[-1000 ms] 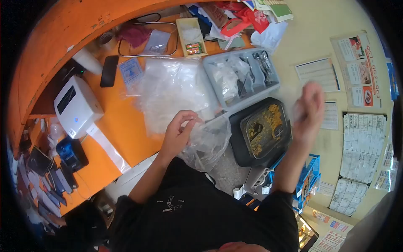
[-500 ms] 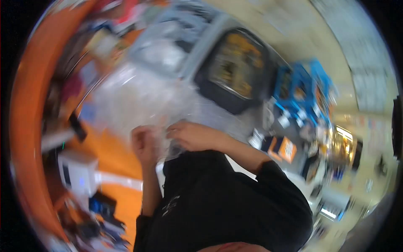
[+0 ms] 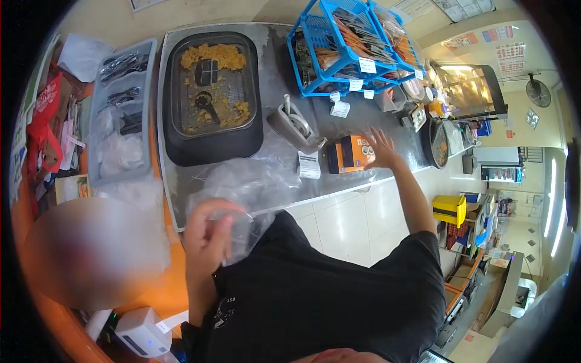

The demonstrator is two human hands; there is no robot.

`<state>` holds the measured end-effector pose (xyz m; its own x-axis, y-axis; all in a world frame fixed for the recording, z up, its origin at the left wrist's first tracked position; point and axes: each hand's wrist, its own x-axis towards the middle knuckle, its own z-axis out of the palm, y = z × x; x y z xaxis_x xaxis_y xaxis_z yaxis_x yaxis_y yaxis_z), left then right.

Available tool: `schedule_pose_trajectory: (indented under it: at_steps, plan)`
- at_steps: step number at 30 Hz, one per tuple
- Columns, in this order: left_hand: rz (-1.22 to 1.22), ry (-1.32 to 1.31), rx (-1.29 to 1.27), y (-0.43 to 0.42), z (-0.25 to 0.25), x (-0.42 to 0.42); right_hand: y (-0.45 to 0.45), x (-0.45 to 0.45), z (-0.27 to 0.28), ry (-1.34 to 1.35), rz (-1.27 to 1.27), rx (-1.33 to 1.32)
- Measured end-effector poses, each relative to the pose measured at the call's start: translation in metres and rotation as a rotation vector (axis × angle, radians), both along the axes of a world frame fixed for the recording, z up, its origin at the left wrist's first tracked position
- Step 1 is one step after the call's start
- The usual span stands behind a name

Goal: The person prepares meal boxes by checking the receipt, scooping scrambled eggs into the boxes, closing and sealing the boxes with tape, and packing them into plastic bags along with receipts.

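My left hand (image 3: pixel 209 237) is closed on the edge of a clear plastic bag (image 3: pixel 248 181), which spreads over the corner of the metal counter. Out to the right, my right hand (image 3: pixel 380 150) has its fingers spread and holds nothing. Its fingertips are at an orange and black box (image 3: pixel 353 155); whether they touch it is unclear. Left of the box lie a grey device (image 3: pixel 296 128) and a printed paper slip (image 3: pixel 308 164). A clear-lidded black tray (image 3: pixel 212 91) of yellow food, with a dark utensil shape, sits behind the bag.
Blue baskets (image 3: pixel 339 48) of packets stand at the back. A grey compartment bin (image 3: pixel 121 115) holds cutlery and plastic at left. Beside it is a red bag (image 3: pixel 49 124). A white printer (image 3: pixel 143 331) sits at lower left. A round pan (image 3: pixel 437 142) is farther right.
The view has swung right. My right hand, near my left at the bag half a second ago, has moved out to the box with fingers spread. My left hand stays at the bag.
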<state>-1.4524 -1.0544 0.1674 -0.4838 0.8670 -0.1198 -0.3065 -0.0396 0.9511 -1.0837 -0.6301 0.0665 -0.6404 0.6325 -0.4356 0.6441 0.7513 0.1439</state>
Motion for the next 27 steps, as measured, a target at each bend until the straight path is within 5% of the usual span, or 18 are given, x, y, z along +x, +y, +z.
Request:
schedule_pose_trajectory:
  at_steps: [2,11,14,18,21,24,27]
  plan:
    - [0.155,0.057,-0.086,0.017,-0.007,-0.003,0.025,0.022,-0.014,-0.087,0.049,-0.034]
    - [0.348,0.055,-0.256,0.030,-0.059,0.019,0.024,0.012,0.001,0.434,0.084,-0.111]
    - [0.325,0.028,-0.224,0.039,-0.058,0.027,-0.026,-0.036,0.070,0.628,-0.149,-0.447]
    - [0.288,0.034,-0.181,0.043,-0.057,0.035,-0.097,-0.095,0.104,0.750,0.057,-0.871]
    - [0.308,0.045,-0.137,0.042,-0.066,0.045,-0.160,-0.152,0.065,0.936,0.257,-1.105]
    - [0.445,0.233,-0.154,0.027,-0.099,0.044,-0.205,-0.184,0.014,0.888,0.201,-1.217]
    - [0.596,0.295,-0.122,0.014,-0.105,0.035,-0.215,-0.186,-0.033,0.949,0.136,-1.065]
